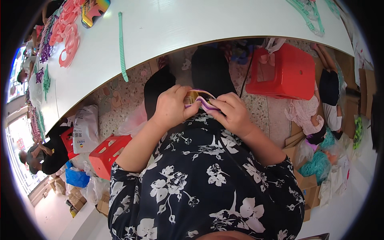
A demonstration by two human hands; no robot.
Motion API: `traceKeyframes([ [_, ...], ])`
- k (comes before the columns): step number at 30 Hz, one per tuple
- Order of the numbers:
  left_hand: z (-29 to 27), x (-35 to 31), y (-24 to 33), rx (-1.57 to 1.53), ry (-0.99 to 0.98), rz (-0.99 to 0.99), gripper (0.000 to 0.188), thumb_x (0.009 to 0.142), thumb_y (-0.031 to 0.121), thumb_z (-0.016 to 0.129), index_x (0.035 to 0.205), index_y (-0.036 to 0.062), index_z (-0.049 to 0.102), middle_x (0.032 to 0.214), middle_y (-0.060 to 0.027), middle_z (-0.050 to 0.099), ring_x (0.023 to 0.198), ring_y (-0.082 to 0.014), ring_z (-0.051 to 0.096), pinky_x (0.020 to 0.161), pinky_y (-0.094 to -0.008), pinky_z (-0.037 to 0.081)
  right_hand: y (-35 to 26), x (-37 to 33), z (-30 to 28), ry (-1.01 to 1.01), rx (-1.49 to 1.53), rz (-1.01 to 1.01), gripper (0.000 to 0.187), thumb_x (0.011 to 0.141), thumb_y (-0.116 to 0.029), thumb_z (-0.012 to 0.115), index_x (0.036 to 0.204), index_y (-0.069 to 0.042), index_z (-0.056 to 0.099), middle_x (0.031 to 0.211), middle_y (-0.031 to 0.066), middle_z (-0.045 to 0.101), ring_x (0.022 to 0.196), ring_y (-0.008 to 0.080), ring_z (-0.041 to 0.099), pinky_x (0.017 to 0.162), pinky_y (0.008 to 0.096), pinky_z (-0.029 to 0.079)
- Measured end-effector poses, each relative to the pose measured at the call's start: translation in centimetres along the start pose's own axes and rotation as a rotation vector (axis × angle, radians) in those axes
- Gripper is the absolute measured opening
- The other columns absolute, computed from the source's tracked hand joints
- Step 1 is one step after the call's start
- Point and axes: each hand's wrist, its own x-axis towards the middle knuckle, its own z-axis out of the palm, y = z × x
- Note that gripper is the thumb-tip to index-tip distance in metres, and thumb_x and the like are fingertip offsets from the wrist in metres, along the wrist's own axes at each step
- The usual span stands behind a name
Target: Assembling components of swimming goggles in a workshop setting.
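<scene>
Goggles [199, 98] w/ purple strap pinched shut betw left hand [173, 107] & right hand [232, 113] mid-frame; strap could slip if grip loosens.

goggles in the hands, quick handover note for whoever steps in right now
Left hand: grip closed on the left end of the goggles, which have a gold mirrored lens and a purple frame.
Right hand: fingers pinch the purple strap side on the right.
Goggles are held over the lap, below the white table edge.
On the table: a teal strap, pink frames, another mirrored lens piece.
Done: cannot tell how far the strap is fitted. Left: this pair is still in hand.
</scene>
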Motion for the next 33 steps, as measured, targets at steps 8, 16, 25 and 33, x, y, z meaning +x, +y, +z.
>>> traceKeyframes([
  [8,0.9,-1.6,0.6,-0.016,0.04,-0.05,0.04,0.079,0.032,0.074,0.101,-0.0003,0.067,0.083,-0.0129,0.066,0.073,-0.0296,0.067,0.064,-0.0373,0.055,0.5,-0.2,0.6,0.006,-0.082,-0.197,0.029,0.072,-0.006,0.079,0.097,0.004,0.068,0.086,0.0082,0.061,0.071,0.0246,0.058,0.061,0.0332,0.05],
  [16,0.8,-1.7,1.7,0.029,0.108,-0.012,0.045,0.076,0.035,0.077,0.1,-0.0005,0.064,0.079,-0.0109,0.062,0.069,-0.0288,0.065,0.061,-0.0372,0.054,0.3,0.4,0.2,0.005,-0.042,-0.185,0.033,0.071,-0.005,0.08,0.101,0.003,0.069,0.089,0.0094,0.062,0.072,0.0256,0.06,0.062,0.0337,0.05],
  [25,1.8,-3.7,2.0,-0.04,0.101,0.011,0.046,0.076,0.037,0.077,0.101,0.0003,0.064,0.077,-0.0102,0.06,0.066,-0.0278,0.062,0.059,-0.0368,0.052,1.0,0.0,-0.6,-0.156,0.062,-0.157,0.039,0.069,-0.012,0.081,0.103,-0.001,0.067,0.094,0.0106,0.061,0.075,0.0274,0.06,0.065,0.0351,0.051],
  [33,0.7,-3.4,2.7,-0.09,0.077,0.076,0.051,0.074,0.036,0.08,0.107,0.0008,0.064,0.084,-0.0124,0.064,0.073,-0.0296,0.065,0.064,-0.037,0.053,0.4,0.6,-0.7,-0.291,0.265,0.195,0.044,0.066,-0.02,0.078,0.104,-0.002,0.065,0.086,0.0111,0.058,0.075,0.0265,0.06,0.067,0.0346,0.05],
])
